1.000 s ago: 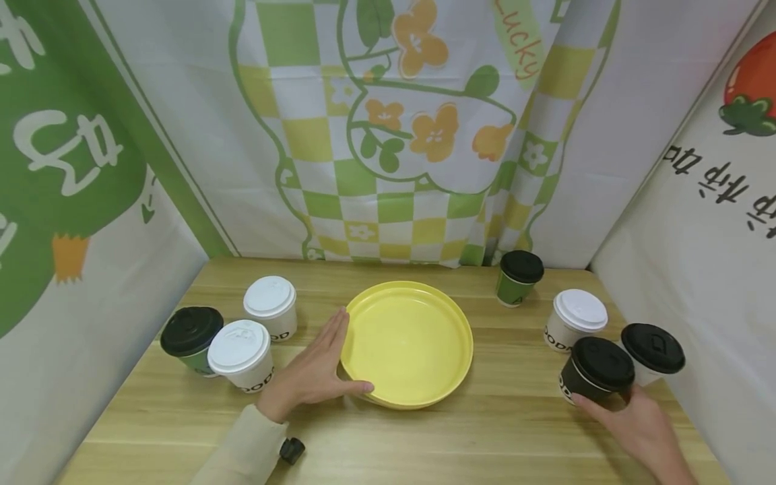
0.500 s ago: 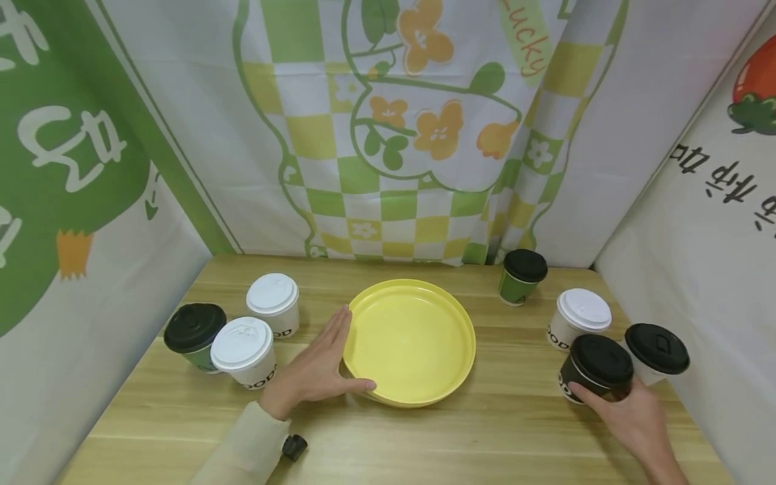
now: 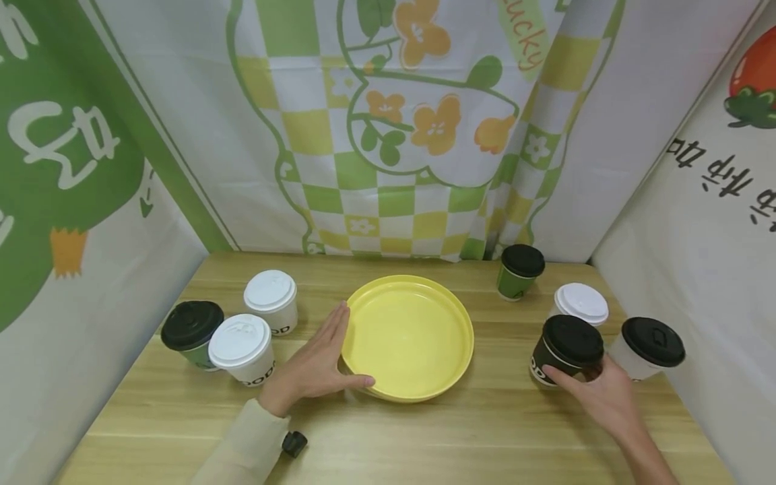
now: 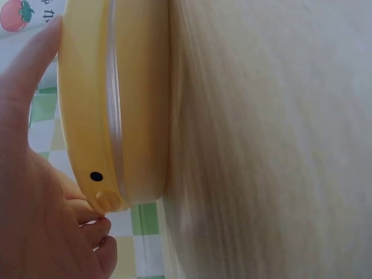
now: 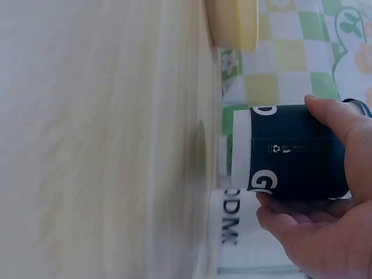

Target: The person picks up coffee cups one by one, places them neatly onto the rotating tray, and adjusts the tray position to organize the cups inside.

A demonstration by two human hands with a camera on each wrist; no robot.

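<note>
My left hand (image 3: 308,372) rests at the left edge of a round yellow tray (image 3: 409,340), fingers straight along its side and thumb spread onto the near rim. In the left wrist view the tray shows two yellow tiers with a pale band between them. My right hand (image 3: 609,397) grips a black paper coffee cup (image 5: 296,154) with a black lid, thumb on one side and fingers on the other. The cup is upright, its base a little above the wooden table in the right wrist view. Behind it stands a white-lidded cup (image 3: 580,303), partly hidden.
Beside my right hand stands a white cup with a black lid (image 3: 651,343). A small green cup (image 3: 515,283) is at the back right. On the left are two white-lidded cups (image 3: 271,296) and a green cup with a black lid (image 3: 192,330). Printed curtains (image 3: 412,222) close off the back.
My right hand has moved the black coffee cup up and to the left, away from the white cup with the black lid. My left hand stays at the tray.
</note>
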